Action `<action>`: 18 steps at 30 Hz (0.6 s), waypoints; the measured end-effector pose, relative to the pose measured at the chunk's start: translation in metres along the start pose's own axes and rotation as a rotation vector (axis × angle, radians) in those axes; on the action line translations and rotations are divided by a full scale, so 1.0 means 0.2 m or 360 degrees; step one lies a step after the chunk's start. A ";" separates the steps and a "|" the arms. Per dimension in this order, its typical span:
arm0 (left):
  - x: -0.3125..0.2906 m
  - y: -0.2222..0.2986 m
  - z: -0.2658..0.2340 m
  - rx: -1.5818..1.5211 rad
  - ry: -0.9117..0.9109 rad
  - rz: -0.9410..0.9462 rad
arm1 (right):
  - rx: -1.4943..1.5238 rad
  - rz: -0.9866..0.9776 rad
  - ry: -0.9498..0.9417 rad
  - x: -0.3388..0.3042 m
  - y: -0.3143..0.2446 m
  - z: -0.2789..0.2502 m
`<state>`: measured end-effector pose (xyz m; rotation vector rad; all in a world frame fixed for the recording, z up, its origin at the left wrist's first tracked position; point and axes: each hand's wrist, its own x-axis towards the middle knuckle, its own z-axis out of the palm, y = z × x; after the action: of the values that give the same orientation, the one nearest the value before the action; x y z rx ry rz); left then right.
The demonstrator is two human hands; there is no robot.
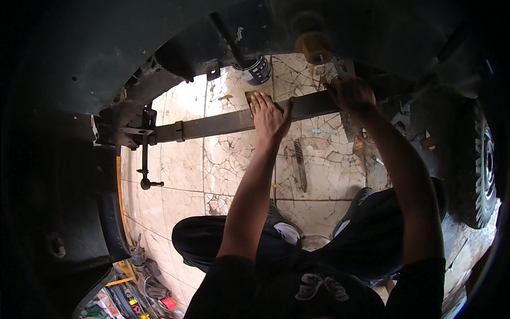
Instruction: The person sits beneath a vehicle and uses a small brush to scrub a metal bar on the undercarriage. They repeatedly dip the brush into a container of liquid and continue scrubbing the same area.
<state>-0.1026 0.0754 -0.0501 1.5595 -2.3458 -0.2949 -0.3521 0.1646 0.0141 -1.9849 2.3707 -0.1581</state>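
Note:
A long dark metal beam (223, 124) runs across under a vehicle. My left hand (272, 118) presses a brown piece of sandpaper (248, 95) against the middle of it, fingers long over the sheet and thumb apart on the right. Most of the sheet is hidden under the fingers. Farther right, my right hand (353, 95) is closed around the beam near its right end, its fingertips partly in shadow. A rod with a ball joint (145, 182) hangs from the beam's left end.
Behind the beam stands an open paint can (256, 72). A file-like strip (301, 165) lies on the cracked tile floor (234, 165). A rusty threaded fitting (314, 48) hangs overhead. On the right is a tyre (482, 175); tools (130, 303) lie at lower left.

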 end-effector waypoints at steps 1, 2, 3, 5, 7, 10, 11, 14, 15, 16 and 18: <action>-0.01 -0.01 0.01 0.0035 -0.0014 0.0002 | -0.0025 0.0010 -0.0001 0.00 0.00 0.01; -0.02 -0.01 0.01 0.0072 -0.0028 0.0002 | -0.0049 0.0018 -0.0001 -0.01 0.00 0.03; -0.02 -0.01 0.00 0.0112 -0.0030 0.0012 | -0.0072 0.0030 0.0013 0.00 0.01 0.03; -0.08 0.06 0.00 -0.0004 -0.0158 0.0005 | 0.0021 0.0033 0.0258 -0.02 0.04 0.03; -0.19 0.06 0.03 0.0089 -0.0031 0.0085 | 0.0101 0.0014 0.0337 -0.03 0.02 0.06; -0.11 0.01 0.00 -0.0032 -0.0070 0.0073 | 0.0037 0.0030 -0.0028 -0.01 0.01 0.00; -0.07 -0.02 -0.02 -0.0106 -0.0121 0.0050 | 0.0029 0.0020 -0.0033 -0.01 -0.01 0.00; -0.08 -0.03 -0.01 -0.0021 -0.0075 0.0078 | 0.0004 0.0011 0.0003 -0.02 -0.03 -0.04; -0.09 -0.01 0.00 0.0018 -0.0061 0.0107 | -0.0005 0.0020 0.0025 -0.04 -0.01 -0.04; -0.12 0.01 0.00 -0.0064 -0.0112 0.0082 | -0.0009 0.0033 0.0047 -0.04 0.00 -0.04; -0.21 0.01 0.00 -0.0046 -0.0053 0.0163 | 0.0034 0.0034 0.0100 -0.03 0.02 -0.03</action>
<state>-0.0903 0.1145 -0.0549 1.4266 -2.4263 -0.3316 -0.3550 0.1721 0.0194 -1.9735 2.4158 -0.2479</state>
